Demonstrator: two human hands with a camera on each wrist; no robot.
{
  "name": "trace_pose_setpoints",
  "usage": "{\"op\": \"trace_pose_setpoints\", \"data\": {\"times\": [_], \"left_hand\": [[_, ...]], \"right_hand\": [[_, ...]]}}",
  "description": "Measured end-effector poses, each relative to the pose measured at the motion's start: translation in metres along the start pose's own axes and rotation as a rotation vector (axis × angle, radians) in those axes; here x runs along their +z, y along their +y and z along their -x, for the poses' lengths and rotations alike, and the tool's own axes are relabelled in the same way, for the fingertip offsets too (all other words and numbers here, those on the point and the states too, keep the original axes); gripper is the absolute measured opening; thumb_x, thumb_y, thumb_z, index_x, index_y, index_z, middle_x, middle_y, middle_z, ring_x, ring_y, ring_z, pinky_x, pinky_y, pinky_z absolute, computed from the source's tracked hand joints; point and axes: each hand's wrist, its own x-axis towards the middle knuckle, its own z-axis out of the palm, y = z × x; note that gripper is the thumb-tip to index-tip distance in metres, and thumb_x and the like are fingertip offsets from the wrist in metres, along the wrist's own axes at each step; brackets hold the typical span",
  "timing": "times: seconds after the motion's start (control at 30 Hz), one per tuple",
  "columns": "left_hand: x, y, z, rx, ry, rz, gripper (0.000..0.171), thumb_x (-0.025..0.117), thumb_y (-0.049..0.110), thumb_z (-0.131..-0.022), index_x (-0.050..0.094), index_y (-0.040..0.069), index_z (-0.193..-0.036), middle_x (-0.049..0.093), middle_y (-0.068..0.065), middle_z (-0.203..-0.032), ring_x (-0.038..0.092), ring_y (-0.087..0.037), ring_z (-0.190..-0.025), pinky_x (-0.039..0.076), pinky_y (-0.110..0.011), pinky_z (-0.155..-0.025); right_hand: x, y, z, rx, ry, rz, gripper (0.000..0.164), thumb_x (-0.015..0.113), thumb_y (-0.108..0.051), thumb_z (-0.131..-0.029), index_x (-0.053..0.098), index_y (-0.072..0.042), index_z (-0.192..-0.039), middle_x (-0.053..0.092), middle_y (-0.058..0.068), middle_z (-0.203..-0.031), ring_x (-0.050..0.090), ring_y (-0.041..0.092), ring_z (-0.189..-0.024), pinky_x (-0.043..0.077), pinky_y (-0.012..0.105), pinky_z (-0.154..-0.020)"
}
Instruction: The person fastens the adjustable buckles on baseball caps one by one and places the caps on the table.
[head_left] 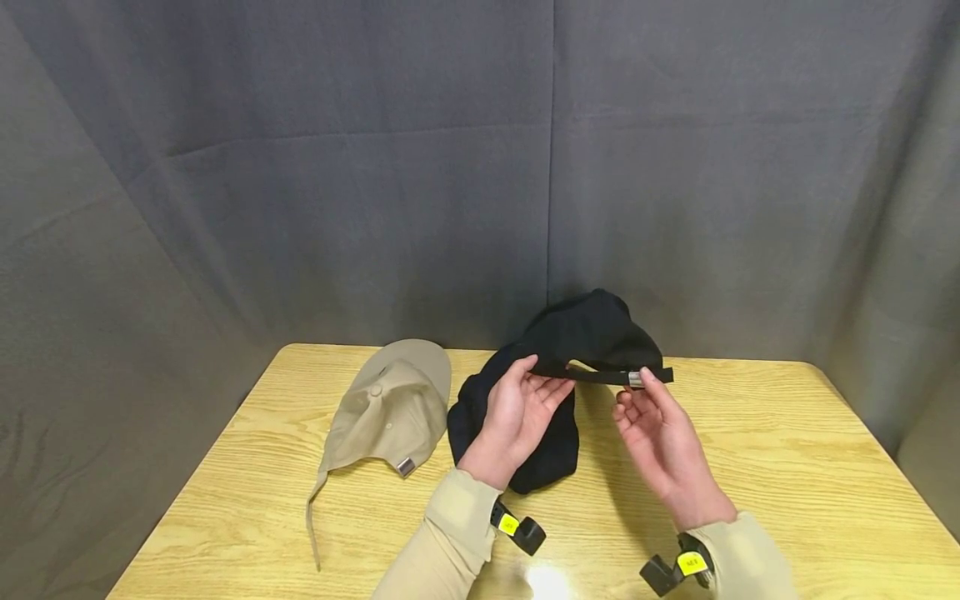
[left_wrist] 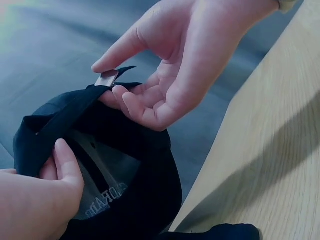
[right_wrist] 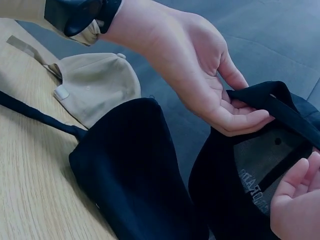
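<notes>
Both hands hold a black cap up above the table by its back strap, with its inside facing me in the wrist views. Fingers and thumb of my left hand grip the band at the left side of the back opening. At the other end, my right hand pinches the strap by its metal buckle, and a short strap tail sticks out past it. Light lettering shows inside the crown. Behind my left hand a dark navy cap lies on the table, partly covered by that hand.
A beige cap lies to the left, its loose strap trailing toward me and a metal buckle at its edge. The navy cap's strap extends over the wooden table. A grey curtain hangs behind the table.
</notes>
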Motion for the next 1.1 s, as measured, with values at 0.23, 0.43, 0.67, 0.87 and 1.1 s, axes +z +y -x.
{"op": "trace_pose_setpoints", "data": {"times": [0.23, 0.43, 0.67, 0.87, 1.1], "left_hand": [[0.003, 0.000, 0.001, -0.002, 0.022, 0.007, 0.019, 0.045, 0.017, -0.096, 0.047, 0.001, -0.104, 0.050, -0.012, -0.095, 0.053, -0.024, -0.087, 0.041, -0.040, -0.095], [0.003, 0.001, 0.002, -0.009, 0.019, 0.005, 0.018, 0.045, 0.018, -0.097, 0.047, 0.001, -0.104, 0.050, -0.010, -0.094, 0.052, -0.023, -0.087, 0.041, -0.038, -0.094], [0.003, -0.001, 0.001, 0.009, 0.029, 0.003, 0.018, 0.045, 0.018, -0.097, 0.048, 0.001, -0.104, 0.051, -0.011, -0.096, 0.053, -0.023, -0.088, 0.041, -0.039, -0.094], [0.004, -0.003, 0.001, 0.021, 0.064, 0.006, 0.017, 0.046, 0.017, -0.096, 0.050, 0.002, -0.101, 0.053, -0.011, -0.093, 0.055, -0.024, -0.085, 0.042, -0.041, -0.093], [0.007, -0.005, 0.001, 0.011, 0.064, -0.017, 0.016, 0.046, 0.018, -0.096, 0.050, 0.003, -0.098, 0.052, -0.010, -0.089, 0.052, -0.022, -0.082, 0.043, -0.039, -0.091]], "right_hand": [[0.000, -0.004, 0.002, -0.016, 0.013, 0.013, 0.015, 0.055, -0.019, -0.096, 0.060, -0.005, -0.096, 0.060, 0.004, -0.083, 0.054, 0.016, -0.080, 0.047, 0.023, -0.076], [-0.001, -0.003, 0.001, -0.017, 0.012, 0.025, 0.014, 0.055, -0.019, -0.096, 0.059, -0.005, -0.098, 0.059, 0.004, -0.084, 0.055, 0.015, -0.081, 0.047, 0.024, -0.078], [0.001, -0.004, 0.001, -0.034, 0.033, 0.049, 0.014, 0.057, -0.019, -0.095, 0.060, -0.005, -0.098, 0.059, 0.004, -0.084, 0.055, 0.015, -0.081, 0.047, 0.023, -0.079], [0.001, -0.007, 0.002, -0.038, 0.042, 0.077, 0.014, 0.057, -0.018, -0.095, 0.061, -0.004, -0.094, 0.059, 0.004, -0.083, 0.055, 0.014, -0.080, 0.048, 0.024, -0.078], [0.001, -0.012, 0.003, -0.057, 0.034, 0.104, 0.014, 0.057, -0.017, -0.095, 0.062, -0.004, -0.093, 0.060, 0.003, -0.084, 0.056, 0.013, -0.077, 0.048, 0.024, -0.076]]}}
